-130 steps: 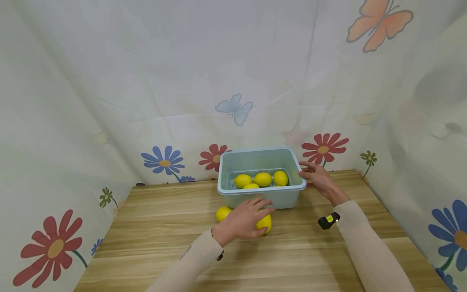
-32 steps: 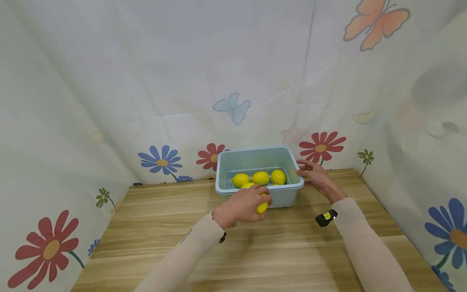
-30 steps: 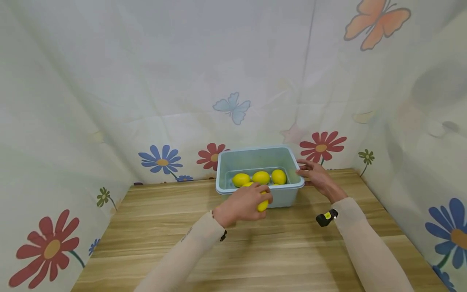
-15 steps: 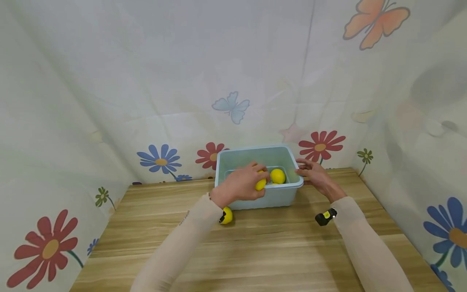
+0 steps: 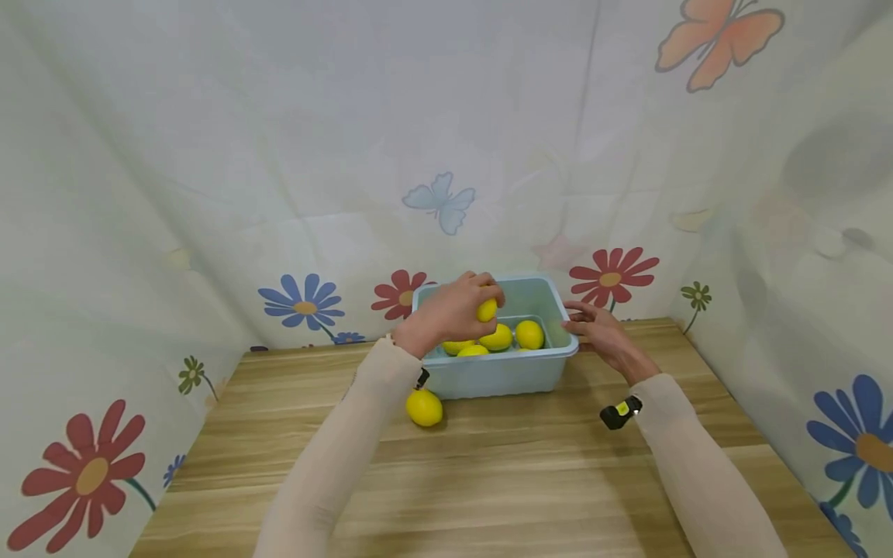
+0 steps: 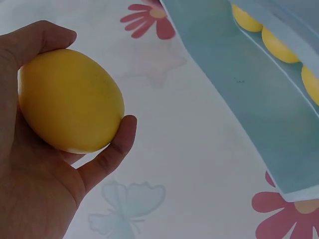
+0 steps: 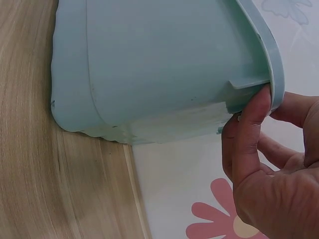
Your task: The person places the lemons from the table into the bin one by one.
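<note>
My left hand (image 5: 456, 310) grips a yellow lemon (image 5: 487, 310) above the pale blue plastic bin (image 5: 498, 376). In the left wrist view the thumb and fingers curl around that lemon (image 6: 72, 102), with the bin's inner wall (image 6: 234, 89) off to the right. Inside the bin lie several more lemons (image 5: 529, 335), some partly hidden by the front rim and the left hand. At the bin's right side, my right hand (image 5: 605, 335) holds the rim. The right wrist view has its bent fingers (image 7: 247, 144) under the rim's lip (image 7: 277, 64) and the thumb on the other side.
One lemon (image 5: 424, 408) rests on the wooden table (image 5: 488, 488), just in front of the bin's left corner. A pale curtain (image 5: 335, 139) printed with flowers and butterflies hangs behind the table and at both sides.
My left hand has picked a lemon up from the table in front of the bin and raised it over the bin. The other table lemon has come into fuller view. The right hand stays at the rim.
</note>
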Demonstrator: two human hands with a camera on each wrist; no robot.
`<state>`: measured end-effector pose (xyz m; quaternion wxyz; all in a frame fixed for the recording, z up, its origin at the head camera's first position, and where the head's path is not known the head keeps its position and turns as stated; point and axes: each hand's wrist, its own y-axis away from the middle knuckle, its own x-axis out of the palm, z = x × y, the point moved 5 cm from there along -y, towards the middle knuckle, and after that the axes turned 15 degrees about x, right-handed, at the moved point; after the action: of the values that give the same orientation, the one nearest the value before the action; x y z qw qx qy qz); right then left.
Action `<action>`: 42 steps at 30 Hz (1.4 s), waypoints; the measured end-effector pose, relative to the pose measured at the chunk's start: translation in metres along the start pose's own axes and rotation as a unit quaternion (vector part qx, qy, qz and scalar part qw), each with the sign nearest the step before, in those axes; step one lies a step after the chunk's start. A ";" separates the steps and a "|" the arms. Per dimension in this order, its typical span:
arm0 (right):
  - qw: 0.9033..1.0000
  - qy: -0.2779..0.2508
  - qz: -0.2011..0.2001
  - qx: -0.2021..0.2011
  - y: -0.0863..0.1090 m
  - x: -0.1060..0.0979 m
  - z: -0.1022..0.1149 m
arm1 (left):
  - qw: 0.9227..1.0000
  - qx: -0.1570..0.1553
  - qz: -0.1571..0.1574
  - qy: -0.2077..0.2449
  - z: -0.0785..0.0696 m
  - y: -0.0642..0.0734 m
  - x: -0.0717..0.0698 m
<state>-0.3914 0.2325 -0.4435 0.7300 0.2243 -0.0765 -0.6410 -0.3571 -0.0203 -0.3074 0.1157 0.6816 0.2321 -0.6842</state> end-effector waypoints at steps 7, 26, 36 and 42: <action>1.000 -0.002 0.000 -0.002 0.000 0.001 0.003 | 0.999 -0.041 0.008 0.011 0.028 -0.012 -0.001; 1.000 0.000 0.001 0.000 0.000 -0.003 0.001 | 0.994 -0.083 0.045 0.056 0.064 -0.038 0.016; 1.000 -0.002 0.002 0.003 0.001 0.001 0.001 | 0.988 -0.111 0.060 0.094 0.080 -0.045 0.031; 1.000 0.000 -0.001 0.008 0.001 0.002 -0.002 | 0.984 -0.124 0.081 0.101 0.090 -0.047 0.048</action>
<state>-0.3898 0.2309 -0.4452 0.7273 0.2302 -0.0816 -0.6414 -0.4609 -0.0154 -0.3506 0.2303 0.7443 0.2696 -0.5659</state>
